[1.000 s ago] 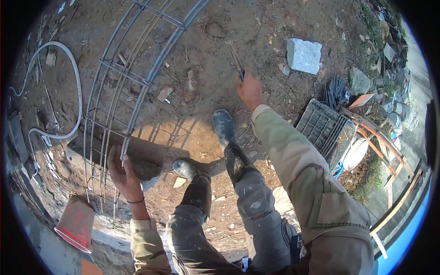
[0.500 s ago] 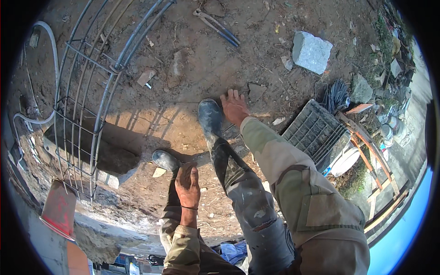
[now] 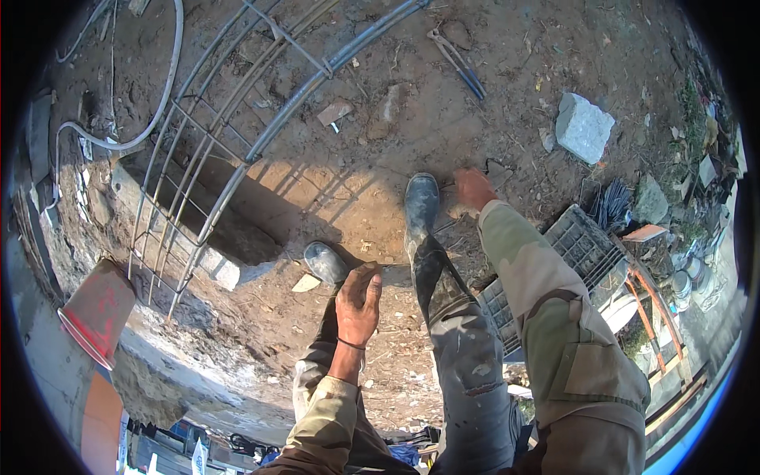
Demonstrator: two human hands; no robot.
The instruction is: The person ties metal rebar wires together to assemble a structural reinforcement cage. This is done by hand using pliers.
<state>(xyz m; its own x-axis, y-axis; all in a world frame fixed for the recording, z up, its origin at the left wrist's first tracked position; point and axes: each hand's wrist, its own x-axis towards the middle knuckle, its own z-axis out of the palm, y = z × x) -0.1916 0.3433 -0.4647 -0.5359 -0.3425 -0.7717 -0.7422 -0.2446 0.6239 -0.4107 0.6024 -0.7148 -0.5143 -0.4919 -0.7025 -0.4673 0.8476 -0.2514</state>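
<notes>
My right hand (image 3: 476, 189) is low over the dirt, just right of the toe of one rubber boot (image 3: 422, 202). Its fingers are curled in and a little blurred, so whatever they may hold is hidden. A thin dark wire-like piece (image 3: 497, 164) lies on the soil beside it. My left hand (image 3: 360, 307) hangs above the other leg, near the second boot (image 3: 323, 261). Its fingers bend downward together with the thumb alongside, and the inside of the grip does not show. Farther off lie pincers (image 3: 459, 67) with blue handles.
A rebar cage (image 3: 207, 142) slants over a rectangular pit (image 3: 253, 214) on the left. A reddish-stained bucket (image 3: 99, 313) stands lower left, with a pale hose (image 3: 170, 79) behind. On the right are a concrete block (image 3: 584, 128), a dirty crate (image 3: 586, 245) and a bundle of wires (image 3: 609, 206).
My right hand has gone from spread fingers on the ground to curled fingers. The whole scene has shifted rightward in view as the head turned left. My left hand stays near the leg.
</notes>
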